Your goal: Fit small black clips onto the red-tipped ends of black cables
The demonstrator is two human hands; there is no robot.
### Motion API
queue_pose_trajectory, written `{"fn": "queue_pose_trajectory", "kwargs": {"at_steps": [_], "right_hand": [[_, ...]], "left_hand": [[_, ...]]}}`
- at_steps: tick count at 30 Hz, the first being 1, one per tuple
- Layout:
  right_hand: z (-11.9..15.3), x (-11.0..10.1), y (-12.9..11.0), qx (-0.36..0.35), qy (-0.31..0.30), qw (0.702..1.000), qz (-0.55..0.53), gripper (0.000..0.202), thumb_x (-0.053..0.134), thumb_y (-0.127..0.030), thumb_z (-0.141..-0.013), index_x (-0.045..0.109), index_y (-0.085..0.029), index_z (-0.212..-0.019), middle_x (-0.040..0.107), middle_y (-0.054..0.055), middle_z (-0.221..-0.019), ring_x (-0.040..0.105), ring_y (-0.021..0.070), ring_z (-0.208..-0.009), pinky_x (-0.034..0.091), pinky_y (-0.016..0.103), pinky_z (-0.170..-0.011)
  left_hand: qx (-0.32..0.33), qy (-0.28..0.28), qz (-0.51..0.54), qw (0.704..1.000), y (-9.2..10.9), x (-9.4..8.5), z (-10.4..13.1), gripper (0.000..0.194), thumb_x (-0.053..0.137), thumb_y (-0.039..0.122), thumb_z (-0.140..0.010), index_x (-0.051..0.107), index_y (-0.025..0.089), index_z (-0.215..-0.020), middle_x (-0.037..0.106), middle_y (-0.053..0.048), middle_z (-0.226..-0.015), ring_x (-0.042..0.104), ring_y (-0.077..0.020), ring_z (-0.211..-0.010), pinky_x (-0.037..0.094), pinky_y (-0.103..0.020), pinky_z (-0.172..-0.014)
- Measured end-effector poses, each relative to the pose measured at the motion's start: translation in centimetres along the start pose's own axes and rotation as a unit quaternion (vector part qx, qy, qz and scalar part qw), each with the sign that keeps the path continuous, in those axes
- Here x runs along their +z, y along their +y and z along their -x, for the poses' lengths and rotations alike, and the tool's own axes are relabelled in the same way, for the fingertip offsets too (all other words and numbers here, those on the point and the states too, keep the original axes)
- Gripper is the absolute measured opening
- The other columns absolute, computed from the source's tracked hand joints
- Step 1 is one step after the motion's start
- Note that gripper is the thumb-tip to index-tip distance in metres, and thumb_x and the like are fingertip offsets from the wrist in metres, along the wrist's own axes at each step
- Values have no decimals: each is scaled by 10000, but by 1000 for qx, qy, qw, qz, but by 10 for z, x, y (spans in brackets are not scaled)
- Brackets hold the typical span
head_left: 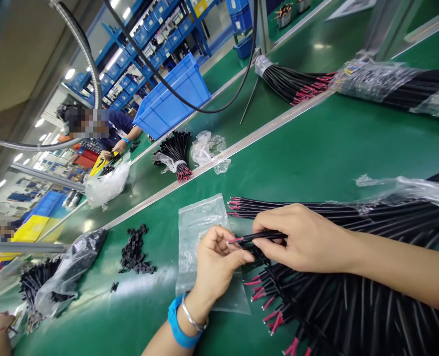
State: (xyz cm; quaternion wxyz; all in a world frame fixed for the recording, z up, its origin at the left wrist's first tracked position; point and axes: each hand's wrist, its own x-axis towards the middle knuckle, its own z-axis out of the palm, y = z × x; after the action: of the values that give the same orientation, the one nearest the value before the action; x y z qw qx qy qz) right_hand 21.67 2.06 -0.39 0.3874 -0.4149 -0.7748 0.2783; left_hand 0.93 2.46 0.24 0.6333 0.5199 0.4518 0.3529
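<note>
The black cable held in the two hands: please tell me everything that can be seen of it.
The black cable is thin, with a smooth sheath that looks like plastic or rubber. A short red wire tip sticks out of its left end. It lies almost level, above the clear plastic bag. The right hand pinches it from above; the left hand touches its red end with thumb and fingertips. Its right part is hidden under the right hand. Many similar cables lie below it.

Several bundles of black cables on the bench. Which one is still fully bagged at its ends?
The far-right bundle of black cables, wrapped in clear plastic. The others show bare red tips; the right hand and left hand hold one such cable.
</note>
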Motion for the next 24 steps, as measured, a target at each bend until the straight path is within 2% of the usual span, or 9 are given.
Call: {"fn": "queue_pose_trajectory", "kwargs": {"at_steps": [4,6,9,13,15,18,24], "right_hand": [[-1,-2,0,-18,4,1000,0,116,494,-217,-840,586,-150,-816,550,-20,-707,451,72,-610,315,233,-591],[-1,-3,-1,-29,0,1000,2,125,486,-210,-848,589,-143,-825,558,-7,-725,464,78,-629,323,236,-604],[-1,-3,-1,-52,2,999,2,134,472,-190,-861,586,-128,-830,553,11,-723,467,84,-636,332,239,-617],[0,-1,1,-63,-9,998,11,143,458,-198,-890,573,-125,-848,544,19,-735,458,94,-655,325,248,-633],[0,-1,3,-54,-26,998,16,173,442,-223,-910,564,-122,-838,533,26,-725,441,102,-645,306,260,-624],[1,0,5,-40,-56,997,18,227,414,-249,-926,533,-119,-784,491,24,-677,392,106,-604,275,270,-598],[2,0,5,-39,-91,995,6,217,389,-228,-928,503,-120,-777,469,14,-678,386,104,-609,270,262,-595]], "left_hand": [[-2,-77,94,993,0,-8,-2,364,674,272,-803,462,122,-1059,599,-37,-823,643,-137,-716,534,-226,-636],[-15,-63,93,994,-1,-10,-4,317,651,248,-823,485,116,-1058,596,-33,-802,645,-143,-699,541,-227,-616],[-50,-22,76,996,-2,-7,-7,370,730,207,-732,538,110,-1034,578,-6,-736,635,-132,-644,533,-206,-577],[-54,3,20,998,-2,-3,-6,342,774,200,-661,647,98,-962,618,-49,-734,610,-102,-630,518,-208,-623],[-24,17,-19,999,-2,-1,-5,307,787,184,-626,700,127,-914,622,-58,-776,597,-93,-666,499,-198,-636],[63,22,-82,994,1,0,-5,244,777,163,-631,726,178,-870,624,-55,-821,578,-100,-725,473,-201,-640],[194,-26,-238,951,15,2,-5,257,754,195,-681,719,199,-935,623,-28,-813,565,-83,-725,465,-193,-649]]}}
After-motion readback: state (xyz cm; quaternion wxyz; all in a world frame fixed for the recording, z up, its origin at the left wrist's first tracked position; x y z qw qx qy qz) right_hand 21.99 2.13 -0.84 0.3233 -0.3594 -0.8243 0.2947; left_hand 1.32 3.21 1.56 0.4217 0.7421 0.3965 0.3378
